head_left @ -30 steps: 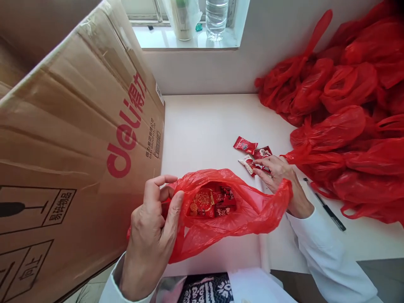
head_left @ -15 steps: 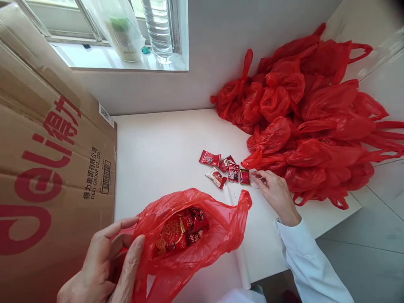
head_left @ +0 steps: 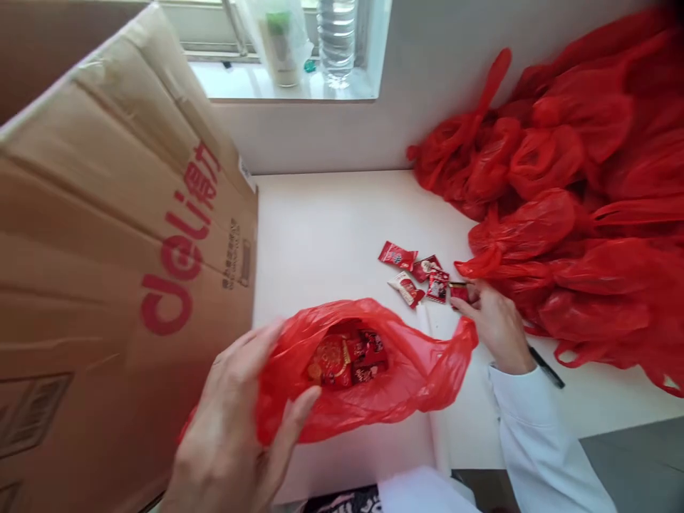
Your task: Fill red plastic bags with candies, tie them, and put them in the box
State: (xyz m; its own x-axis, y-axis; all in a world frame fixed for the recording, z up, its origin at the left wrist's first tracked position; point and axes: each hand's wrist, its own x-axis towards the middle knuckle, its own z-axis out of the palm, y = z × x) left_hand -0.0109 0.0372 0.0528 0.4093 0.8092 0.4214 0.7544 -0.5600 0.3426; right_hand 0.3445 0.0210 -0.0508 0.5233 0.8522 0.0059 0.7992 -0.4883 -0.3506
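My left hand [head_left: 235, 420] is partly blurred, with the left side of a red plastic bag [head_left: 427, 392] between its thumb and fingers. The bag's mouth gapes upward, showing several red-and-gold snack packets [head_left: 334, 363] inside. Over the white table, my right hand [head_left: 499, 324] has its thumb and fingertips closed on a small dark-red candy packet [head_left: 458, 293], whose right end they cover. Just left of it lie several wrapped candies: one red [head_left: 397, 255], one white and red [head_left: 407, 288], and others in dark red [head_left: 438, 286].
Filled red bags [head_left: 539, 221] are heaped on the right. A cardboard box [head_left: 214, 235] stands at the left. A water bottle [head_left: 336, 43] and a bagged cup [head_left: 281, 53] sit on the windowsill. A black pen [head_left: 546, 367] lies beside my right wrist.
The view has shifted left, so things appear further right. My right fingers have moved onto the dark-red packet from just beside it. My left thumb and fingers have spread wider at the bag.
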